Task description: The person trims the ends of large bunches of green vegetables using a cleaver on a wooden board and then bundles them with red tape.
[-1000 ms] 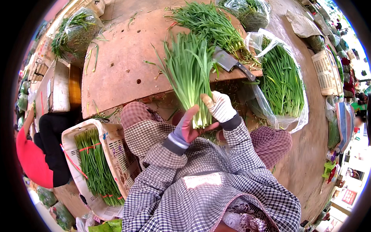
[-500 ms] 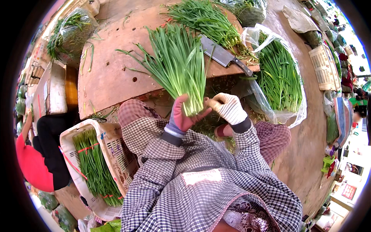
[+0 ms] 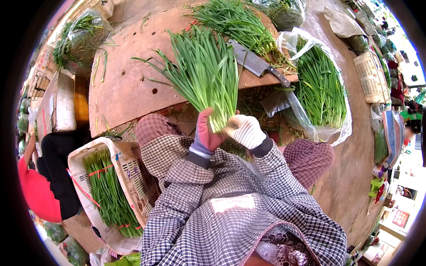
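"The matte brown board (image 3: 124,77) is pierced by round holes (image 3: 155,91); a broad metal cleaver (image 3: 250,60) lies on it."

"And the green bunch (image 3: 207,71)?"

"Above the lap (image 3: 222,179), its smooth, flat leaves fanning over the board. The pink-gloved left hand (image 3: 208,135) grips the pale stalks (image 3: 219,119), fingers curled."

"The right hand (image 3: 248,131)?"

"In ribbed white knit, fingers bent at the stalk ends; whether they pinch any, I can't tell."

Brown floor (image 3: 341,186), low wooden table (image 3: 124,95) with small dark holes, white boxy unit (image 3: 65,102) at left, pale slatted crate (image 3: 372,77) at right, small green stool (image 3: 376,187) near right rim, light blown out along right edge.
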{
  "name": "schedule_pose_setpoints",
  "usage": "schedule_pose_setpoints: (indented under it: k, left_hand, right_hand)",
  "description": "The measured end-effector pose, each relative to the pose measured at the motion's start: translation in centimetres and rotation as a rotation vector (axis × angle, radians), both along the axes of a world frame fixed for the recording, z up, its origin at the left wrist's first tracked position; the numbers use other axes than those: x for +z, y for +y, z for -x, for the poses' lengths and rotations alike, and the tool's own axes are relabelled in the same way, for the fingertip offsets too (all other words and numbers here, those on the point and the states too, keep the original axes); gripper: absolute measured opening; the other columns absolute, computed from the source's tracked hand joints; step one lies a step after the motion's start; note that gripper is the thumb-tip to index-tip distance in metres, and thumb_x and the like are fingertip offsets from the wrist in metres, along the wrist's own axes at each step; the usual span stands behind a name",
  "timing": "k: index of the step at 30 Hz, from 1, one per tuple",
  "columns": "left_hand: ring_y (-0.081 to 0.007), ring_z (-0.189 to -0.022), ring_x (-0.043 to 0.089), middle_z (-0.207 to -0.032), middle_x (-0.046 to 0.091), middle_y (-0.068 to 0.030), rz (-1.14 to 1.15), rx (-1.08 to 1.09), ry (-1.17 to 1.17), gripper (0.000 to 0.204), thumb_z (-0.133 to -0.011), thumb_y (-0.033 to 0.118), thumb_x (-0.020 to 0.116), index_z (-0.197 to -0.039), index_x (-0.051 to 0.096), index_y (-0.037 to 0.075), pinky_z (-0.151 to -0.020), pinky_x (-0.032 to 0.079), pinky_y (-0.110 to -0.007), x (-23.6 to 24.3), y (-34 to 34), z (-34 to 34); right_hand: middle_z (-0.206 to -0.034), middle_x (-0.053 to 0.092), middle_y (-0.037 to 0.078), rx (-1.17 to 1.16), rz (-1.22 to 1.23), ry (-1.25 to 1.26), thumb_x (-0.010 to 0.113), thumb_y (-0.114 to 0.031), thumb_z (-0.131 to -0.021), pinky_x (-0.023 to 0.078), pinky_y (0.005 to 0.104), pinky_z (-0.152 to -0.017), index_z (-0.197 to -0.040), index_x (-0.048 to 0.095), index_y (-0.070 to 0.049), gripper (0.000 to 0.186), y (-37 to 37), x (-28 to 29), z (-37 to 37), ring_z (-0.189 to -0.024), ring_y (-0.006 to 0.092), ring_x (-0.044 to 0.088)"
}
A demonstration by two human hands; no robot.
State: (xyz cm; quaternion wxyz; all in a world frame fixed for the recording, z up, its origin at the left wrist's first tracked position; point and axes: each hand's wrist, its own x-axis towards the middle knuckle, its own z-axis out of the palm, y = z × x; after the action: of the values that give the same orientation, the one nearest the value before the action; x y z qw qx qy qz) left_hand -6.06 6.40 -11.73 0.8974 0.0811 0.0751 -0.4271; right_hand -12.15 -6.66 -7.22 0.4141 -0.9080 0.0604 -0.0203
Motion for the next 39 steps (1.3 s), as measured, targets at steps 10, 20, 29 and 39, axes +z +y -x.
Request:
schedule_pose_setpoints:
  k: [10,20,29,39]
  left_hand:
    - [-0.0315,-0.111,0.057,-0.124,0.057,-0.0169,0.012,-0.051,0.058,0.049,-0.092,0.036,0.051,-0.127,0.048,0.002,-0.092,0.048,-0.049,-1.2,0.5,0.3]
    - [-0.0171,-0.104,0.058,-0.121,0.058,-0.0086,-0.115,-0.128,-0.105,0.043,-0.095,0.020,0.053,-0.133,0.045,0.002,-0.088,0.050,-0.032,-3.8,0.0,0.2]
    - [-0.0067,-0.065,0.052,-0.082,0.055,0.0010,-0.158,-0.183,0.033,0.040,-0.092,0.018,0.060,-0.124,0.047,-0.002,-0.066,0.050,-0.027,0.3,0.6,0.3]
    - [-0.0136,-0.075,0.060,-0.085,0.064,-0.0042,-0.133,-0.170,0.037,0.034,-0.093,0.028,0.056,-0.116,0.055,0.003,-0.070,0.053,-0.032,-0.6,0.9,1.1]
  right_hand:
    - [-0.071,0.067,0.007,-0.164,-0.610,0.182,0.064,-0.009,-0.078,0.049,0.0257,-0.058,-0.086,0.069,0.001,0.014,-0.4,2.5,-1.2,-0.063,0.0095,0.061]
    - [-0.067,0.063,0.008,0.277,-0.427,0.234,0.063,-0.017,-0.080,0.047,0.0285,-0.060,-0.084,0.067,-0.001,0.017,0.6,1.1,-1.1,-0.062,0.0134,0.059]
    - [-0.068,0.065,0.006,-0.164,-0.397,0.264,0.065,-0.022,-0.083,0.047,0.0265,-0.055,-0.085,0.069,0.001,0.023,-4.0,1.1,1.3,-0.059,0.0106,0.058]
    - [-0.073,0.066,0.007,-0.204,-0.432,-0.039,0.065,-0.012,-0.084,0.050,0.0257,-0.059,-0.089,0.067,0.004,0.017,-1.4,1.9,0.3,-0.063,0.0101,0.060]
